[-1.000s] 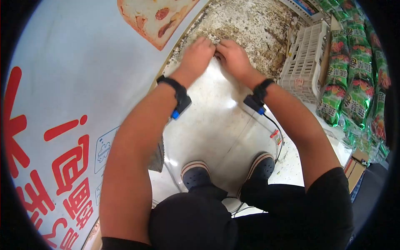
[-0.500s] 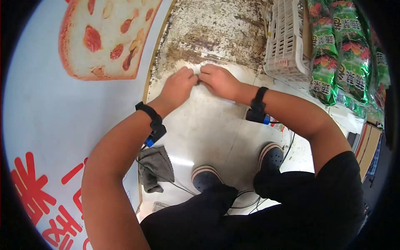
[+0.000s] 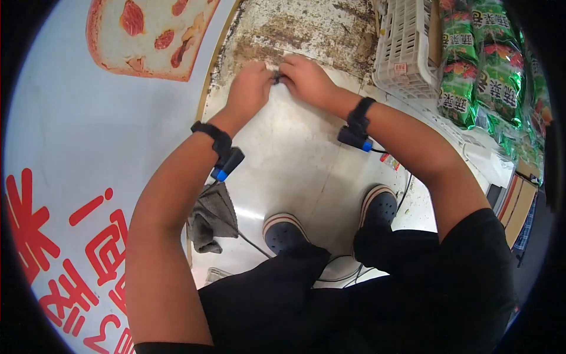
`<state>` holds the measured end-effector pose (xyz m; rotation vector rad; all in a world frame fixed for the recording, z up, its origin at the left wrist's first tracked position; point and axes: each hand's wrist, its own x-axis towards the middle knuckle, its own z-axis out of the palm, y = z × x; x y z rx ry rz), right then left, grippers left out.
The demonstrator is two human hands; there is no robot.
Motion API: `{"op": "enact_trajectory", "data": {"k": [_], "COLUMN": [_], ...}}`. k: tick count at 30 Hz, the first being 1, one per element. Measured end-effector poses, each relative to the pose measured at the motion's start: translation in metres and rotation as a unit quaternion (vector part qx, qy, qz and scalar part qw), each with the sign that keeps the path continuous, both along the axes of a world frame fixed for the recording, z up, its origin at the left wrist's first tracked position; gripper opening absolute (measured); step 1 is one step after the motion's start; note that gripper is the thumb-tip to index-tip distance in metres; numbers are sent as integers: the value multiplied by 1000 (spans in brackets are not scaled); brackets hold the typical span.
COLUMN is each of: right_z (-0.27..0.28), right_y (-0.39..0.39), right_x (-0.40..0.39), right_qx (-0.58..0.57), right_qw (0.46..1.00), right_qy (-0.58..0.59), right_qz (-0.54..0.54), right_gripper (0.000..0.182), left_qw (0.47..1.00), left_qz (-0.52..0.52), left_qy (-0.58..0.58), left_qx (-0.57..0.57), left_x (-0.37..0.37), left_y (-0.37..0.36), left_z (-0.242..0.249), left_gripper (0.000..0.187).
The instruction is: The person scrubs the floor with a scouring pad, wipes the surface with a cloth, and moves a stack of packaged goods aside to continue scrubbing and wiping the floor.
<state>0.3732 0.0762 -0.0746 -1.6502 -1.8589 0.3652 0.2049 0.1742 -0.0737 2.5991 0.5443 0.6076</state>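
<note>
My left hand (image 3: 249,88) and my right hand (image 3: 306,79) are close together, fingers curled inward. Between their fingertips is a small dark grey tuft (image 3: 276,77), mostly hidden by the fingers; its kind is not clear. Both hands overlap the line where the smooth white surface (image 3: 295,153) meets a patch crusted with brown stains (image 3: 300,29). Each wrist wears a black strap with a small blue-tipped device.
A white plastic crate (image 3: 404,53) stands at the upper right, beside green printed packets (image 3: 498,76). On the left is a pale panel (image 3: 135,130) with red lettering. A grey cloth (image 3: 213,218) lies near my clogs (image 3: 284,233), with black cables around.
Both hands have moved forward, up in the view, toward the stained patch, still close together with the dark tuft between them. The view has shifted slightly.
</note>
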Motion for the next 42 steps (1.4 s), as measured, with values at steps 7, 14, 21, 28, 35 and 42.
{"op": "enact_trajectory", "data": {"k": [7,14,21,28,35,42], "right_z": [6,-6,0,10,-14,-9], "right_y": [-35,65,51,-5,64,23], "right_x": [-3,26,20,10,17,8], "right_qx": [-29,11,10,-74,25,13], "right_qw": [996,999,1000,996,997,998], "right_qy": [41,-30,-17,-4,-50,-22], "right_qz": [68,27,-13,49,-59,-51], "right_gripper": [8,16,15,11,20,13], "left_qw": [995,995,993,991,992,991], "left_qz": [-31,94,105,59,125,131], "left_qy": [7,-12,-7,44,32,19], "left_qx": [-97,-30,-44,-110,-2,-36], "left_x": [-12,35,29,11,41,23], "left_y": [-38,36,23,-26,44,0], "left_z": [8,-6,-3,8,-1,-5], "left_gripper": [9,12,11,5,7,8]}}
